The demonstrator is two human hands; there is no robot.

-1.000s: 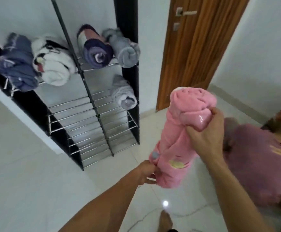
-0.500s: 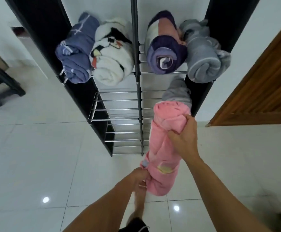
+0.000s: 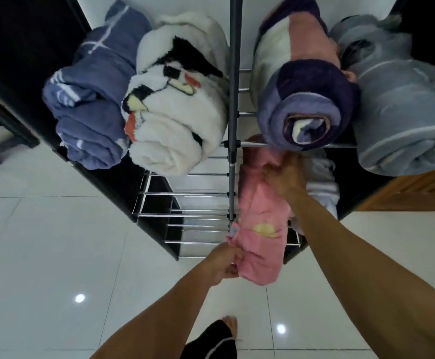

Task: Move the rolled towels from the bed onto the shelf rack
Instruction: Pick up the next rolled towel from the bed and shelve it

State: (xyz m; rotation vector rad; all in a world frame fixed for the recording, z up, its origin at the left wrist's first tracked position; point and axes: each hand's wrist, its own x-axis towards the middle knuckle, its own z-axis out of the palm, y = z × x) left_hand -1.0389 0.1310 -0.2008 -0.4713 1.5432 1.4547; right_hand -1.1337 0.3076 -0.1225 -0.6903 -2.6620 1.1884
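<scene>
I hold a rolled pink towel (image 3: 260, 229) in both hands. My right hand (image 3: 287, 177) grips its far end, and my left hand (image 3: 224, 263) pinches its near left corner. The far end of the roll reaches under the top shelf of the metal shelf rack (image 3: 233, 73), in the right bay, beside a grey rolled towel (image 3: 322, 187) lying on the second shelf. The top shelf carries a blue towel (image 3: 89, 107), a white patterned towel (image 3: 177, 110), a purple striped towel (image 3: 304, 99) and a light blue-grey towel (image 3: 402, 120).
The lower left wire shelves (image 3: 185, 195) of the rack hold nothing visible. A wooden door (image 3: 413, 193) is at the right behind the rack. A dark piece of furniture (image 3: 1, 130) stands at the left. My bare foot (image 3: 230, 325) stands on white glossy floor tiles (image 3: 43, 255).
I have stepped up to the rack. The pink towel has moved forward and its far end has gone in under the top shelf, next to the grey towel.
</scene>
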